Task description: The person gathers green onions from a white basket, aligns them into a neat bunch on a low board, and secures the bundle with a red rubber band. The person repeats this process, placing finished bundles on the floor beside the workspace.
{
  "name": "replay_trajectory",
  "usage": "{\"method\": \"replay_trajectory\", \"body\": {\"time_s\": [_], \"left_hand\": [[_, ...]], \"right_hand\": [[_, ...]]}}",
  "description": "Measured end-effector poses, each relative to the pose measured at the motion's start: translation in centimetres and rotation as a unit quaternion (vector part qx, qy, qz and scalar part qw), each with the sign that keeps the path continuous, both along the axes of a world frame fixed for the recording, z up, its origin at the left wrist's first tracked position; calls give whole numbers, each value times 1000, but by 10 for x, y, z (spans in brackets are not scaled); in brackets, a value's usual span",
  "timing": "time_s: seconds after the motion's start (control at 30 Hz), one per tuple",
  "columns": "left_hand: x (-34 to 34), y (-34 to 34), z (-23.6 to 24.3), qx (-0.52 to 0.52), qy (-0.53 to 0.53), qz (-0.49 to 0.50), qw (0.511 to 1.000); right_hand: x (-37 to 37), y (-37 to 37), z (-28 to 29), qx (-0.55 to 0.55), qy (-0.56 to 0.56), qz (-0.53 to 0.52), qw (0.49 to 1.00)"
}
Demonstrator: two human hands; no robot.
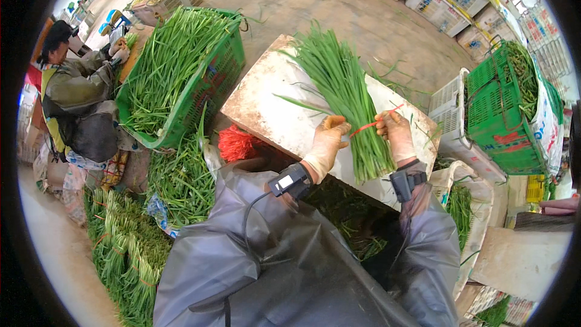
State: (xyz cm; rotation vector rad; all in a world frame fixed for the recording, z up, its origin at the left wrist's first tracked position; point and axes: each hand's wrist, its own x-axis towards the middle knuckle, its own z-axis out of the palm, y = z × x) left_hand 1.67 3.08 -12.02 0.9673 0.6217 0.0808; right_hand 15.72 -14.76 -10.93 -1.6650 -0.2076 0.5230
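A bundle of long green leafy stalks lies across a pale, stained worktop in front of me, its cut ends toward me. A thin red tie crosses the bundle near its lower part. My left hand is closed at the bundle's left side, beside one end of the tie; whether its fingertips grip that end is hard to make out. My right hand pinches the tie at the right side of the bundle. Both hands look to be in pale gloves.
A green crate of stalks and a red pile of ties stand left, near a seated co-worker. Tied bunches lie lower left. More green and white crates stand right; stacked crates line the back.
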Motion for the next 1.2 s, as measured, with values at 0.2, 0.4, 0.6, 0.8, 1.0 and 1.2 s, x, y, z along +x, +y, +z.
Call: {"method": "replay_trajectory", "body": {"time_s": [0.2,0.4,0.6,0.8,1.0,1.2], "left_hand": [[16,-19,-10,263,-26,-232,936],[26,-51,-17,243,-71,-271,929],[21,-36,19,568,-105,-262,773],[34,-24,19,818,-229,-205,487],[49,-39,-8,829,-196,-260,455],[56,-39,-9,844,-103,-282,443]], "right_hand": [[15,-15,4,-5,71,-59,996],[-18,3,16,-76,-233,25,969],[-15,-23,5,-159,-293,99,938],[-45,-45,-15,-78,-257,153,951],[-81,-62,-9,-219,-370,258,865],[-94,-48,10,-194,-358,236,882]]}}
